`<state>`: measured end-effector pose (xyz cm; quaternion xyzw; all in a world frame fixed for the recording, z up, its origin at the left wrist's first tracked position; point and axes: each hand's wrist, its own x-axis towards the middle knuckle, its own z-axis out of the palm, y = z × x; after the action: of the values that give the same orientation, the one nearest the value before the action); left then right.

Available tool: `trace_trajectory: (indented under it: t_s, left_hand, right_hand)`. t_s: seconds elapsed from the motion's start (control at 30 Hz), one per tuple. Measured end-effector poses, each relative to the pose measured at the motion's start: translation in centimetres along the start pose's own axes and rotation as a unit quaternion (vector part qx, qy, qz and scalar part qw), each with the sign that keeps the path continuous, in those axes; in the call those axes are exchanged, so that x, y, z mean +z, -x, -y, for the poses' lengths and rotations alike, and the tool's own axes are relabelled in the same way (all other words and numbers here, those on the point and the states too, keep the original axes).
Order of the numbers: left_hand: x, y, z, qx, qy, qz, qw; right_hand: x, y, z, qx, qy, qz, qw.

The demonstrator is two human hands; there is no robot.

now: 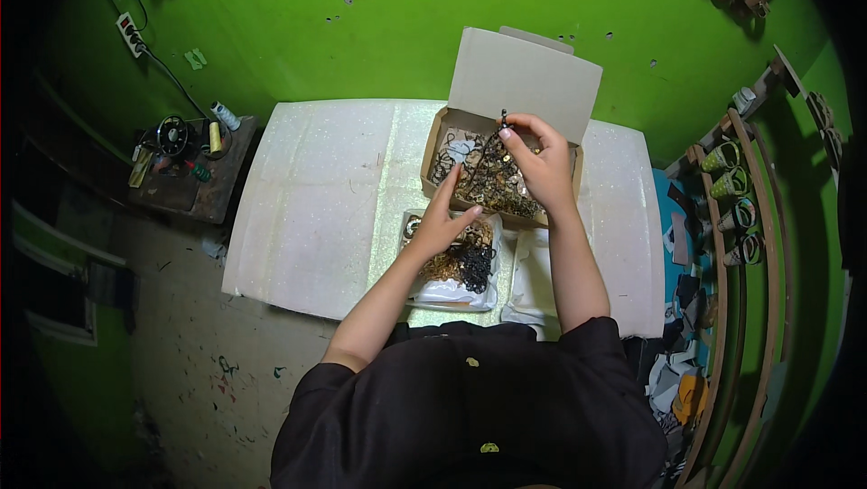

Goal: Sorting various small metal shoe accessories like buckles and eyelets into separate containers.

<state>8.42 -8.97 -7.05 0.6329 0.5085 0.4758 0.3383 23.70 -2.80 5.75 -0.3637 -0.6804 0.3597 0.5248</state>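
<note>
Two bare forearms reach forward over the white glittery bench (pixel 307 209). The right hand (pixel 542 159) is raised over the open brown cardboard box (pixel 506 141) of metal buckles, fingers pinched together on a small dark buckle (pixel 502 119). The left hand (pixel 447 223), fingers extended and apart, touches the box's near wall, above a clear plastic bag (pixel 452 286) of dark and gold chain pieces.

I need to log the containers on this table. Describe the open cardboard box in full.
The cardboard box is small, plain brown and shallow, with its hinged lid standing open at the back, pale on the inside. It sits on the white glittery table, near the far edge. Inside lies a tangled heap of small metal pieces and chains, brassy and dark. The right hand is over it, pinching a dark chain, and the left hand reaches over its front wall.
</note>
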Motion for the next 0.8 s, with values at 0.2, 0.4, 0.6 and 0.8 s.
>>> trace_trajectory:
  t_s: [0.2, 0.4, 0.6, 0.8]
  left_hand:
    - [-0.5, 0.9, -4.0, -0.034, 0.265, 0.079, 0.960]
    - [-2.5, 3.8, -3.4, -0.119, 0.245, 0.087, 0.958]
    - [-3.6, 5.0, -2.8, -0.149, 0.218, 0.047, 0.963]
    - [-4.0, 5.2, -3.0, -0.127, 0.196, 0.046, 0.971]
  right_hand:
    - [-0.1, 3.8, 0.6, 0.004, -0.036, 0.027, 0.999]
    - [-1.0, 9.3, -3.4, 0.141, -0.095, 0.013, 0.985]
    - [-1.7, 12.8, -5.9, 0.214, -0.134, -0.013, 0.967]
    - [-2.3, 13.7, -5.6, 0.214, -0.099, -0.001, 0.972]
